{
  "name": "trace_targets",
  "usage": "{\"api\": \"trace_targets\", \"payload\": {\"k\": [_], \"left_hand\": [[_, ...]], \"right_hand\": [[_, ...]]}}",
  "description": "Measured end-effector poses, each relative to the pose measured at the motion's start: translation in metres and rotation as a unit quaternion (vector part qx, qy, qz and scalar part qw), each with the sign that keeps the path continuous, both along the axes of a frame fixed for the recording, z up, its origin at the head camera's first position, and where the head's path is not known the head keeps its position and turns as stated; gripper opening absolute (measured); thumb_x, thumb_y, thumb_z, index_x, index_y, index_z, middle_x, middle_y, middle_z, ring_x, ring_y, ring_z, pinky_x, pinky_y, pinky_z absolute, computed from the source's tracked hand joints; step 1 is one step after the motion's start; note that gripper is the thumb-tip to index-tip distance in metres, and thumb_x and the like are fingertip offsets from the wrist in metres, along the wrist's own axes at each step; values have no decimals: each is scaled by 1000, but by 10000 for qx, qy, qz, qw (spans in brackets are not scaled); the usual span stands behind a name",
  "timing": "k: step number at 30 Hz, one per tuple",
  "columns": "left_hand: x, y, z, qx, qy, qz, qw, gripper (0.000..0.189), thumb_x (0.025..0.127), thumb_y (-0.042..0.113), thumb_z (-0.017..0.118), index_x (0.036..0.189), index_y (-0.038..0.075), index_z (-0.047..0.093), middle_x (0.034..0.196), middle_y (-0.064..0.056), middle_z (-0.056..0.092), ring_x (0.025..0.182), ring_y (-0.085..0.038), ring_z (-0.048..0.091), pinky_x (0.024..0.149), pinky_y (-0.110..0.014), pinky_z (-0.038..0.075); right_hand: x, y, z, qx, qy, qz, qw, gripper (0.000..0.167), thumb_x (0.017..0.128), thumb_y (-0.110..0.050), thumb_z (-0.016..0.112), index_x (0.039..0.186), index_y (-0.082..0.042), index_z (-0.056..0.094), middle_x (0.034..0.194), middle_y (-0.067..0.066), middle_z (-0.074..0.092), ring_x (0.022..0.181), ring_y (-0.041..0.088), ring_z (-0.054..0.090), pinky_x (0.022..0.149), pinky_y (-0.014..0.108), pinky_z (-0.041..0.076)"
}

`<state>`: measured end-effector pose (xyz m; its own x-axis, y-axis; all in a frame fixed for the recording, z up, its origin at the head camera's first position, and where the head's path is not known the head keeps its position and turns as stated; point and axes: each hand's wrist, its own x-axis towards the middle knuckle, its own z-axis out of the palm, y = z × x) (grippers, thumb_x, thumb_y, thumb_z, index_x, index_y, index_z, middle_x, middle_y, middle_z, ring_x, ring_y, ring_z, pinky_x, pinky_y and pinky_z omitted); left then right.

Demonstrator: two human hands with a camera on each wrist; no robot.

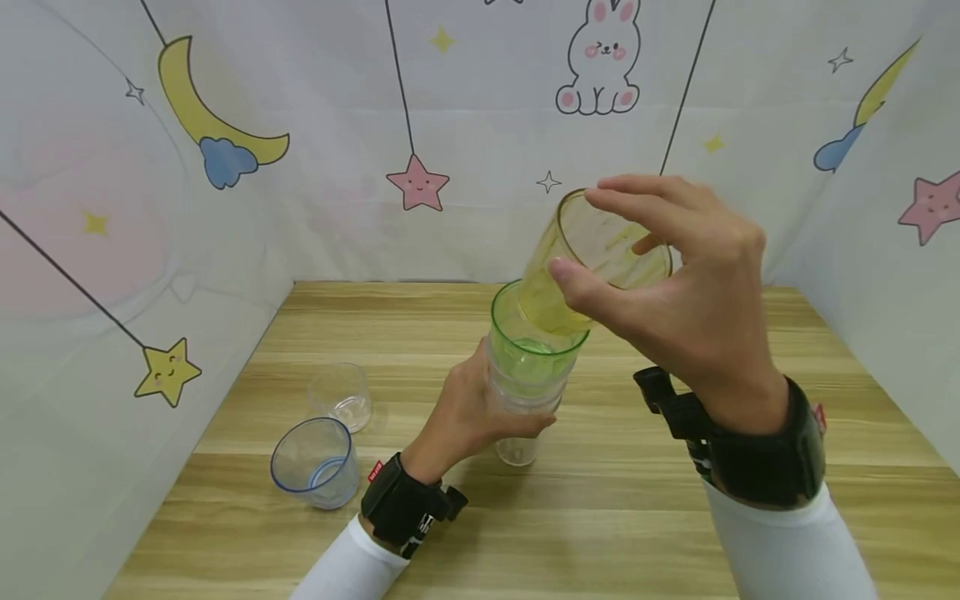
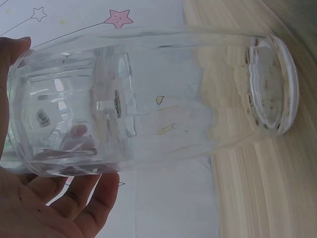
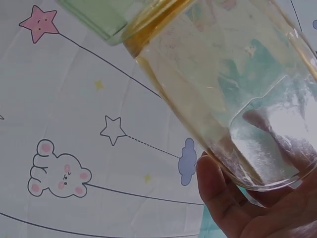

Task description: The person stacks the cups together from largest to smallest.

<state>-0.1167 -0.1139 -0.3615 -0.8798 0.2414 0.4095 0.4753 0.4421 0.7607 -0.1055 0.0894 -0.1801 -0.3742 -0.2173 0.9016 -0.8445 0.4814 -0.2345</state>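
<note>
My left hand [image 1: 468, 408] grips a tall clear glass [image 2: 168, 99] around its upper part. Another clear glass [image 2: 59, 106] is nested inside it, seen in the left wrist view. On top sits a green glass [image 1: 517, 362] with a darker green rim. Above it, my right hand [image 1: 697, 275] holds a yellow glass [image 1: 543, 279] near its rim, thumb on one side and fingers on the other. The yellow glass tilts, its mouth towards the head camera and its amber base [image 3: 153, 27] at the green glass's opening. Whether the stack touches the table cannot be told.
On the wooden table [image 1: 637, 517], left of my left hand, stand a blue-rimmed glass [image 1: 337, 487] and, just behind it, a short clear glass [image 1: 360, 408]. White printed curtains [image 1: 480, 233] border the table at the back and both sides.
</note>
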Motion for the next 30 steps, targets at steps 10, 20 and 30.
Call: {"api": "trace_targets", "payload": {"k": [10, 20, 30], "left_hand": [[-2, -1, -2, 79, 213, -122, 9997, 87, 66, 33, 94, 135, 20, 44, 110, 10, 64, 97, -6, 63, 81, -31, 55], [-3, -1, -2, 35, 318, -173, 9993, 83, 67, 34, 94, 131, 19, 45, 106, 9, 63, 94, -6, 63, 79, -30, 55], [-2, -1, -1, -41, 247, -82, 9997, 83, 67, 35, 94, 132, 18, 45, 106, 9, 63, 93, -6, 63, 78, -30, 55]], "right_hand": [[-2, -10, -8, 436, -230, 213, 9986, 53, 73, -32, 86, 115, -1, 75, 116, 9, 72, 105, 22, 64, 69, 25, 49], [-4, -20, -17, 427, -440, 423, 9972, 55, 68, -29, 88, 113, -2, 76, 111, 7, 73, 103, 24, 65, 66, 34, 48], [-11, -21, -27, 821, -841, 489, 9919, 59, 70, -36, 90, 116, -2, 75, 114, 7, 73, 105, 22, 64, 68, 35, 49]]}}
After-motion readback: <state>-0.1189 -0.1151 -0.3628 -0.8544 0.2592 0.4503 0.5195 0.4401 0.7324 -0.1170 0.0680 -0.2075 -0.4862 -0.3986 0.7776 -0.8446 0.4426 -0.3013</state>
